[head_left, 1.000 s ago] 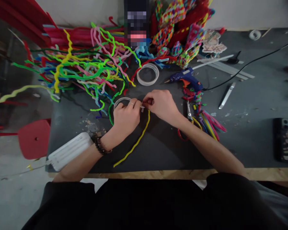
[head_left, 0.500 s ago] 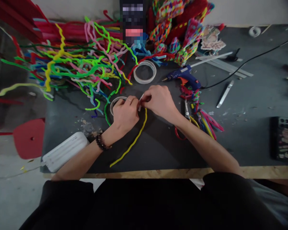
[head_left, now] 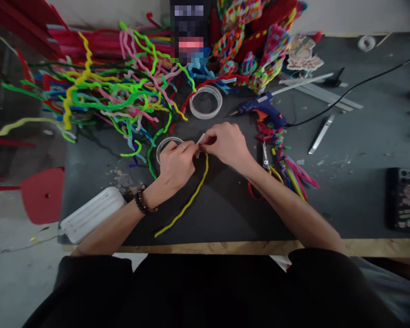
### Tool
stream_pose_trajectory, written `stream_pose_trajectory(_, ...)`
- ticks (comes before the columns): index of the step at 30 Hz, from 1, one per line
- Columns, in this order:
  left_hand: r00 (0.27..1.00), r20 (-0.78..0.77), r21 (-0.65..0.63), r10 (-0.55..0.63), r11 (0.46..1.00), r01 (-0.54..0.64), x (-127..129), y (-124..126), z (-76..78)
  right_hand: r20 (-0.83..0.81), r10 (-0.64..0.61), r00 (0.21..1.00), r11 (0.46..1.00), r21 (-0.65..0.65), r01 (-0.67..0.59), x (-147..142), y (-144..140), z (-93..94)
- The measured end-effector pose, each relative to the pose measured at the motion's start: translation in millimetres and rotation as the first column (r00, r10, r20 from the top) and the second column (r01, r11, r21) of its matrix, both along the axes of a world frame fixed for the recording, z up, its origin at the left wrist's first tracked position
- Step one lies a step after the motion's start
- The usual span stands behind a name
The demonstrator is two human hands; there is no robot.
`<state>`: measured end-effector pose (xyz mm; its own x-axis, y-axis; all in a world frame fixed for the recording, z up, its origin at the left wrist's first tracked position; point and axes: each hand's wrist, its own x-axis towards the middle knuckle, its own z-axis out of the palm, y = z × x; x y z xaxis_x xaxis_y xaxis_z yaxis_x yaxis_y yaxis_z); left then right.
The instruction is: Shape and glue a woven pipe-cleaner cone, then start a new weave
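Note:
My left hand rests on a clear tape roll on the dark table and pinches the top end of a long yellow pipe cleaner. My right hand meets it from the right, fingers closed on a short strip of tape at that same end. The yellow pipe cleaner runs down and left toward the table's front edge.
A tangled heap of coloured pipe cleaners fills the back left. A second tape roll, a blue glue gun with its cable, scissors, cut pieces, a white block and a red stool are around.
Both hands have stayed together at the pipe cleaner's end; the tape strip in the right fingers has lifted slightly. The view has shifted a little.

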<state>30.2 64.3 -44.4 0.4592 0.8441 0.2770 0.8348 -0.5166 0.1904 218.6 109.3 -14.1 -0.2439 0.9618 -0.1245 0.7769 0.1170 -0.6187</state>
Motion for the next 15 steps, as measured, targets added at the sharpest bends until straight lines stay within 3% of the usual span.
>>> stream_pose_trajectory(4, 0.996, -0.009, 0.103, -0.089, 0.991, 0.09, -7, -22, 9.5, 0.054, -0.021, 0.998, 0.998, 0.053, 0.019, -2, -6, 0.3)
stream_pose_trajectory(7, 0.994, -0.104, 0.102, -0.025, 0.994, 0.035, -15, -35, 20.3, 0.069, 0.021, 0.997, 0.998, 0.056, -0.025, -2, -3, 4.2)
stream_pose_trajectory(11, 0.976, -0.218, 0.076, -0.026, 0.996, 0.043, -20, -35, 26.0, 0.014, 0.128, 0.992, 0.988, 0.089, -0.128, 11, 5, 25.8)
stream_pose_trajectory(15, 0.945, -0.286, 0.021, -0.161, 0.984, 0.174, -17, -25, 20.9, 0.064, 0.011, 0.998, 0.982, 0.19, -0.023, 41, 5, 49.5)
